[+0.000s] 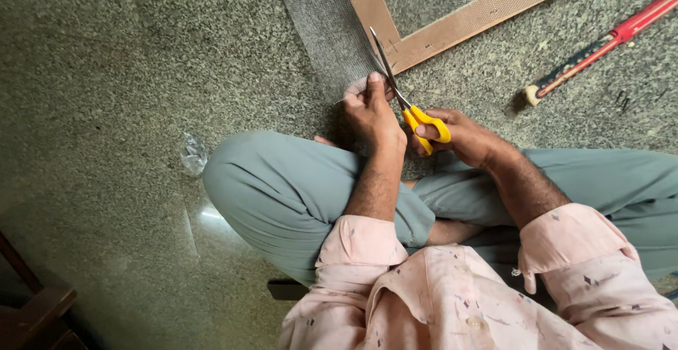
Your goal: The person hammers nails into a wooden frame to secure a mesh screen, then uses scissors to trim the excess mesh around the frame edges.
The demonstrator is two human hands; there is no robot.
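A: The fingers (372,85) of the left hand (372,113) are pinched on the edge of the grey mesh (325,25), which lies on the floor (106,74) beside the wooden frame (452,28).

B: And the right hand (462,137)?

A: Its fingers are clenched through the yellow-handled scissors (413,113), blades parted at the mesh. The left fingertips could be nicked, since they are held just beside the blades; the cut could also be carried into the frame.
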